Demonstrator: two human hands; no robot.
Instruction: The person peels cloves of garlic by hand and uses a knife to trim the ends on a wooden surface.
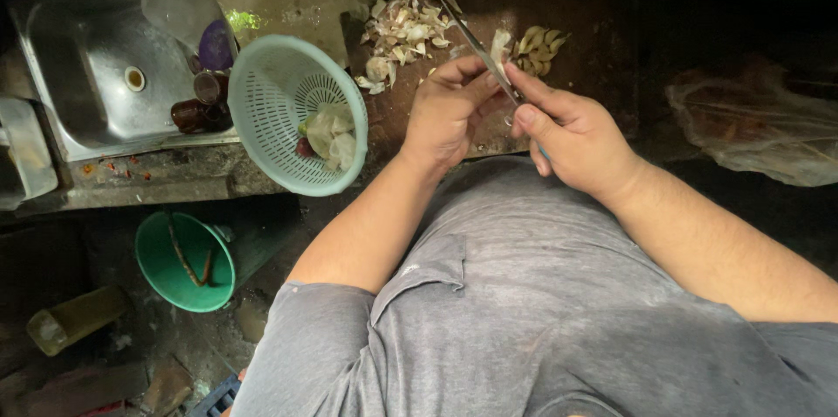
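Note:
My right hand [572,133] grips a long knife [476,43] by its handle, blade pointing up and left over a dark cutting board [594,59]. My left hand [447,111] is curled beside the blade, its fingers pinching a garlic clove [500,44] against it. A small pile of peeled cloves [539,48] lies on the board just right of the knife. Papery garlic skins [403,33] are heaped to the left of the blade.
A pale green colander [262,120] with scraps inside sits left of the board, beside a steel sink [96,68] holding cups. A green bucket [183,264] stands on the floor below. A plastic bag [759,120] lies at the right.

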